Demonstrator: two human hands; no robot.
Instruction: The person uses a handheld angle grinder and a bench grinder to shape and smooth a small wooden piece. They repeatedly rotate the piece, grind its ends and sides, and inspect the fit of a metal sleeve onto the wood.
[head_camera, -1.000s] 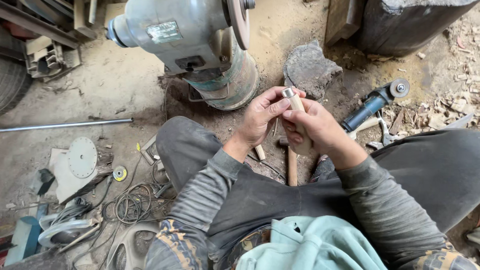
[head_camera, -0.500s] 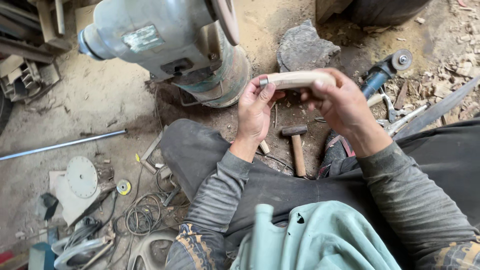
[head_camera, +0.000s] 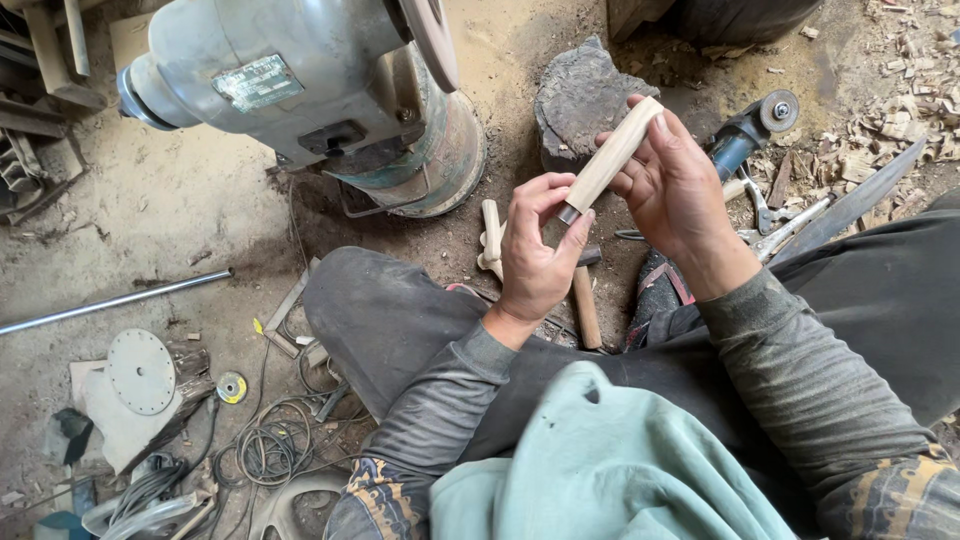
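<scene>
Holding: both hands grip 1 pale wooden handle (head_camera: 612, 155), tilted, its upper end toward the top right.
Left hand (head_camera: 535, 250): fingers wrapped narrow round the handle's lower end, thumb beside a dark metal tip there.
Right hand (head_camera: 680, 185): fingers closed on the upper part, palm toward the camera.
Place: handle is in the air above the knees and dirt floor (head_camera: 190, 200), touching nothing else.
Edges: grinder (head_camera: 300, 70) stands just left of the hands; stone (head_camera: 580, 100) sits behind the handle; angle grinder (head_camera: 750, 125) lies near the right hand.
Open room: bare floor to the left, between grinder and rod (head_camera: 120, 300); the right side is crowded with pliers (head_camera: 780, 225), a blade (head_camera: 860, 200) and wood chips (head_camera: 900, 110).
Below: hammer (head_camera: 585, 300) and a 2nd wooden piece (head_camera: 490, 235) lie on the floor under the hands.
Change: 0.5 s ago the handle lay nearly level and higher; it now slants, with the left hand lower.
Label: 1 pale rectangular plate (head_camera: 262, 82) on the grinder's grey body, top left.
Left floor: round disc (head_camera: 140, 372), small yellow wheel (head_camera: 232, 387), coiled wire (head_camera: 268, 445).
</scene>
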